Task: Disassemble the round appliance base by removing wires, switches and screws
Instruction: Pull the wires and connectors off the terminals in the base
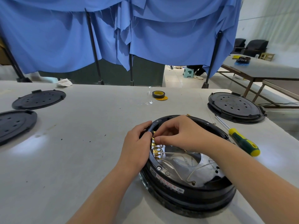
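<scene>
Looking down from the head camera, the round appliance base [186, 180] sits nearest, on the desk [80, 143], open side up, with pale wires [191, 173] looping loose across its silvery inner plate. Along the left inner wall runs a row of brass terminals [155, 150], stacked in a line that goes from near to far along the rim. Both hands meet at the far end of that row.

The left hand [137, 147] comes in from outside the rim; its fingers are curled over the black edge and seem to brace a small black switch block there. The right hand [181, 135] reaches across the open base from the right, with thumb and forefinger closed together in a pinch grip at the topmost terminal. Whether it has the connector itself or only its wire I cannot tell, since the fingertips hide the point of contact.

The relation that matters: the terminals project inward from the wall toward the base's centre, so the pull probably has to go that way, toward the right hand's own side, while the left holds the rim still. The right hand is the one placed for it.

Farther off lie a screwdriver [241, 139] right of the base, a black cover [235, 107] beyond it, and a tape roll [158, 94].
</scene>
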Demonstrator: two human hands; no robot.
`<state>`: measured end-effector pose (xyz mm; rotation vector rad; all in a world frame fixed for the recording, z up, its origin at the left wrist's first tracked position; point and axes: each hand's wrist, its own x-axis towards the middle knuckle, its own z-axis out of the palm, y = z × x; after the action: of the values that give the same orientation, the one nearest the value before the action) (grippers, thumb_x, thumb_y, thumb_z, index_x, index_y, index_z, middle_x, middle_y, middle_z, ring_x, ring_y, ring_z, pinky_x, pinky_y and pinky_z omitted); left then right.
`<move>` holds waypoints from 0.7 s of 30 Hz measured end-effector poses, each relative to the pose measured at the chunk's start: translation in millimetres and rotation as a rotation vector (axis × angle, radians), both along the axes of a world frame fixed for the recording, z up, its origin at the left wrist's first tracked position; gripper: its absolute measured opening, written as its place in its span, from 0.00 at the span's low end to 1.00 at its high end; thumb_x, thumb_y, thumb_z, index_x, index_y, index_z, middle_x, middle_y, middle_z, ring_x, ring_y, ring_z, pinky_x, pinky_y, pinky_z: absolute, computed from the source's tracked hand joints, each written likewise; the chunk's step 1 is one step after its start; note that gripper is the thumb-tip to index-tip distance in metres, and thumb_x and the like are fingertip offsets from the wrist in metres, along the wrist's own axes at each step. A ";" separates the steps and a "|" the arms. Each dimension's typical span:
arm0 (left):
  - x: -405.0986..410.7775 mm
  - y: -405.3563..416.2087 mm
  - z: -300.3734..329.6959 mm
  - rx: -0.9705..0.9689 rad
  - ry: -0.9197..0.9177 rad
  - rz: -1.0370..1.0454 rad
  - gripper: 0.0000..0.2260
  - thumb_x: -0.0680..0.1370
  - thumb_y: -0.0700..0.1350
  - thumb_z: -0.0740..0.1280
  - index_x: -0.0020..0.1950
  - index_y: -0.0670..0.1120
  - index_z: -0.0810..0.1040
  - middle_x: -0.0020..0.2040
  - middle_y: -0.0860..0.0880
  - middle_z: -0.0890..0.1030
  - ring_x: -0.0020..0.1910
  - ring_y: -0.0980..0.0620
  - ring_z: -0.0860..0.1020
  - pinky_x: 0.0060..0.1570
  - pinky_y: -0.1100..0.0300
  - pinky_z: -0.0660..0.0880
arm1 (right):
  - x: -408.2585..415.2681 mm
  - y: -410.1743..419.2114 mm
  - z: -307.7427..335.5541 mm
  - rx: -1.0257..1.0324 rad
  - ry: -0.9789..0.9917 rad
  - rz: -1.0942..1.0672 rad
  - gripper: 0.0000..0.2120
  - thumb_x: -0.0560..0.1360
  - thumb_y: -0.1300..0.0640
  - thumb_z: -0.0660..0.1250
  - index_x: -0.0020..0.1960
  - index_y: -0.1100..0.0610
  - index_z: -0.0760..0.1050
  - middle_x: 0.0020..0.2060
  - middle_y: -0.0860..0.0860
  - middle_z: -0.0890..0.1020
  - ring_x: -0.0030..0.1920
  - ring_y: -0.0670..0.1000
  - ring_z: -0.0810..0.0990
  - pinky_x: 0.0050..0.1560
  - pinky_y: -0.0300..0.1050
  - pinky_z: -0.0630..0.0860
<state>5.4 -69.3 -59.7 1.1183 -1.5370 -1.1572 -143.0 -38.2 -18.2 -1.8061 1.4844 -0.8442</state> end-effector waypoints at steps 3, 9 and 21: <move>0.3 0.2 -0.1 0.006 0.001 -0.003 0.18 0.78 0.36 0.60 0.65 0.47 0.76 0.61 0.48 0.80 0.61 0.51 0.77 0.64 0.50 0.72 | -0.1 -0.6 -1.5 0.003 0.013 0.014 0.03 0.70 0.55 0.74 0.43 0.52 0.84 0.34 0.48 0.85 0.35 0.43 0.81 0.38 0.34 0.75; -0.1 -0.7 -0.1 0.004 0.001 0.009 0.18 0.77 0.36 0.60 0.64 0.48 0.77 0.60 0.50 0.80 0.59 0.53 0.77 0.61 0.55 0.73 | -8.9 -5.5 5.3 -0.047 -0.060 -0.118 0.01 0.70 0.53 0.74 0.42 0.49 0.84 0.36 0.47 0.85 0.36 0.43 0.82 0.42 0.37 0.80; -0.1 0.0 -0.4 0.039 0.010 0.011 0.18 0.78 0.36 0.60 0.65 0.49 0.77 0.60 0.50 0.80 0.59 0.52 0.78 0.62 0.53 0.74 | -102.8 -66.4 23.6 -0.037 0.265 -0.563 0.06 0.72 0.55 0.72 0.44 0.57 0.84 0.32 0.48 0.82 0.34 0.47 0.77 0.33 0.37 0.73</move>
<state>5.3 -69.2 -60.1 1.1440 -1.5048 -1.1878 -245.8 -104.6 5.3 -1.5854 2.2206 -0.9169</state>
